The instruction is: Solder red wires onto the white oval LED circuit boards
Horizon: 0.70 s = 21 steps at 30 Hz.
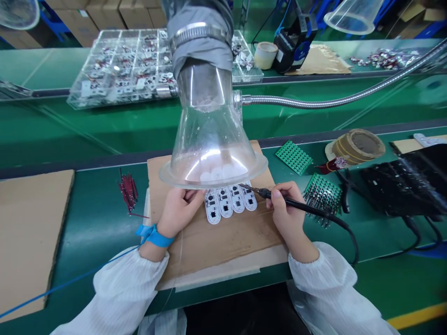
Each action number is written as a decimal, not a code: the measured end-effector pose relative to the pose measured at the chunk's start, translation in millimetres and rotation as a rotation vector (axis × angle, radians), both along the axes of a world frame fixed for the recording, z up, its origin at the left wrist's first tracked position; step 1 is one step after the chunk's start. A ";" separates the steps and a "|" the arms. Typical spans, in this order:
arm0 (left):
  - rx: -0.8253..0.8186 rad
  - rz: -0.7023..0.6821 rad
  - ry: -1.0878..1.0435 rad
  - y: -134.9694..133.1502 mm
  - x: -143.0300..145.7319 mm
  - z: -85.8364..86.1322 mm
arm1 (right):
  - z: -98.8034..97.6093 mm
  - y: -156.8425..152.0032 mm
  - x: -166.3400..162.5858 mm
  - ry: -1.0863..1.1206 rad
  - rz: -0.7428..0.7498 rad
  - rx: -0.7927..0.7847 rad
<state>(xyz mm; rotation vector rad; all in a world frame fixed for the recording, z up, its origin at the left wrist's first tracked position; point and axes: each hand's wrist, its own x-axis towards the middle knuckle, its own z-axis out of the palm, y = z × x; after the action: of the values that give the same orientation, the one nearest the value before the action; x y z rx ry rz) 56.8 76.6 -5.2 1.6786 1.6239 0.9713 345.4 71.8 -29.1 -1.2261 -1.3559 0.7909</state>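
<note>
My right hand [288, 214] grips a black soldering iron [296, 204] like a pen, its tip pointing left at the upper end of the rightmost board. Four-lobed in outline, a row of white circuit boards [225, 204] lies on a brown cardboard sheet [216, 249]. My left hand [179, 209], with a blue strap [159, 236] at the wrist, is closed beside the boards' left end. A thin strand of solder wire [181, 246] trails down from it; its fingertips are partly hidden by the clear fume hood [213, 139] above the boards.
Red wires [128, 190] lie at left, near a cardboard piece [31, 232]. On the right are green perforated boards [294, 157], a tape roll [359, 144] and black pliers [345, 190]. A divided clear tray [118, 65] of small parts sits on the shelf behind.
</note>
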 end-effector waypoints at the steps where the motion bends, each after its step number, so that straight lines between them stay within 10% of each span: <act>1: -0.003 -0.002 -0.001 0.1 -0.2 -0.3 | -0.4 0.0 0.3 -0.007 0.002 -0.004; 21: 0.012 0.017 -0.014 -1.8 -3.9 -2.1 | -0.6 -1.8 1.0 -0.037 0.058 0.019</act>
<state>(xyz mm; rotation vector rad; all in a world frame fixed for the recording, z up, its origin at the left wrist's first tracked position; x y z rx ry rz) 52.9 74.8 -7.3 1.6649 1.6283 1.0007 346.4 69.9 -29.7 -1.1967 -1.4306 0.7978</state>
